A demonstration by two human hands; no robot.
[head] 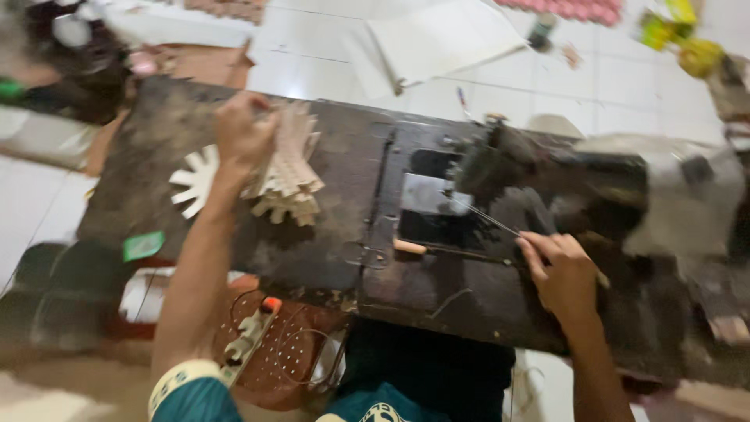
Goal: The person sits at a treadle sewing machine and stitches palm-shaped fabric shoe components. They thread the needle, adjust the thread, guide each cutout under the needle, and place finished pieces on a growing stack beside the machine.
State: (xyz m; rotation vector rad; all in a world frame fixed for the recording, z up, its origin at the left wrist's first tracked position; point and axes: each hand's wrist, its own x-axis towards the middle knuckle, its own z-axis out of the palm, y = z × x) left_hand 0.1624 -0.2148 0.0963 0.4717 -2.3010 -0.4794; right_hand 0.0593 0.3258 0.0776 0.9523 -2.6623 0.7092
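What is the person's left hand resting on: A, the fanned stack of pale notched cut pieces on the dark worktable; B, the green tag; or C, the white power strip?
A: the left hand lies on the fanned stack of pale notched cut pieces on the dark worktable.

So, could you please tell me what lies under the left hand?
Under the left hand lies a fanned stack of notched beige pieces on the dark table; whatever sits beneath the palm is hidden.

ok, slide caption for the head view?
Left hand on a stack of notched card pieces, right hand beside the sewing machine.
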